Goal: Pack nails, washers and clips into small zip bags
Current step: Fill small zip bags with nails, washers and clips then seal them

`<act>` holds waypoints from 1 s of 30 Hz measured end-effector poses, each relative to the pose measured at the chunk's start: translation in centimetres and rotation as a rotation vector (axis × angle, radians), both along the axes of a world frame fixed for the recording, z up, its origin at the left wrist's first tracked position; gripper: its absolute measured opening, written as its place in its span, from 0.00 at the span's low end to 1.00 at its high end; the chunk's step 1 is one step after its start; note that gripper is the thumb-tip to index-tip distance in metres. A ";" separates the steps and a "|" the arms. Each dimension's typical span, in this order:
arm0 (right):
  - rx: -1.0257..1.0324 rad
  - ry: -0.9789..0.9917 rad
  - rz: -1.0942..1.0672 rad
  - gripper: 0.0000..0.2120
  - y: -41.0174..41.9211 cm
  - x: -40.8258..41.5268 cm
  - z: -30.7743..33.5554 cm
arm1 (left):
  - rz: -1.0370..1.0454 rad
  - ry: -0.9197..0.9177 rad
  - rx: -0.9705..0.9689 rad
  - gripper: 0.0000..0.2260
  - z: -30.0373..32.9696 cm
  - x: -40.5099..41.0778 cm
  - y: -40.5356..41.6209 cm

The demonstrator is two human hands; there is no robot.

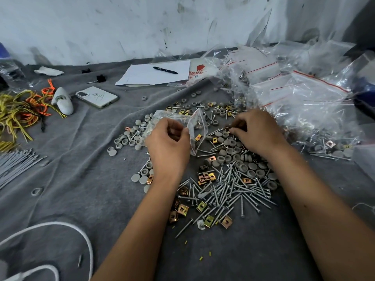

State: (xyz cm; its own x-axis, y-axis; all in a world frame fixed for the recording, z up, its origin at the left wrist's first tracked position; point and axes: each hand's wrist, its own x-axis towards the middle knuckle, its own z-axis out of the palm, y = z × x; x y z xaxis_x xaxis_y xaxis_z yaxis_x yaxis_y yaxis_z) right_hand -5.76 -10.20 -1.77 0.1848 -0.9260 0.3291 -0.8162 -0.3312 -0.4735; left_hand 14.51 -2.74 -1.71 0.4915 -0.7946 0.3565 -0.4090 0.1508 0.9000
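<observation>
My left hand (pixel 169 142) pinches the mouth of a small clear zip bag (pixel 197 126) with a red seal strip, held up over the grey cloth. To its right, my right hand (pixel 256 131) is curled over the pile, its fingertips pinching small metal pieces. Silver nails (pixel 233 191) lie heaped in front of my wrists. Grey round washers (pixel 239 157) spread around and under both hands. Brass-coloured clips (pixel 205 214) are scattered at the near edge of the heap.
A mound of empty zip bags (pixel 294 92) fills the back right. A phone (pixel 97 97), a white sheet with a black pen (pixel 165 70), coloured ties (pixel 24 110), grey cable ties (pixel 14 165) and a white cord (pixel 67 226) lie to the left and back.
</observation>
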 end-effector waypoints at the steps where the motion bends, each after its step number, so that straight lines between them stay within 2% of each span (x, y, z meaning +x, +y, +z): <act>1: 0.010 0.025 0.000 0.08 0.0 0.0 0.0 | -0.002 -0.001 -0.001 0.13 0.0 0.0 0.0; 4: 0.046 0.052 0.007 0.10 -0.2 0.2 0.1 | -0.011 0.002 0.000 0.13 0.0 0.0 0.0; 8: 0.096 0.024 0.025 0.07 -0.2 0.7 -0.1 | -0.021 0.021 -0.002 0.13 0.0 -0.1 0.0; 18: 0.004 0.043 0.142 0.06 0.3 0.9 0.0 | -0.037 0.020 0.002 0.12 -0.1 -0.1 0.0; 23: -0.147 -0.142 0.188 0.06 1.0 1.5 1.0 | -0.019 0.016 0.008 0.12 -0.2 0.0 -0.1; 30: -0.140 -0.244 0.427 0.04 2.5 3.4 1.6 | -0.017 -0.035 -0.012 0.12 -0.1 0.0 -0.1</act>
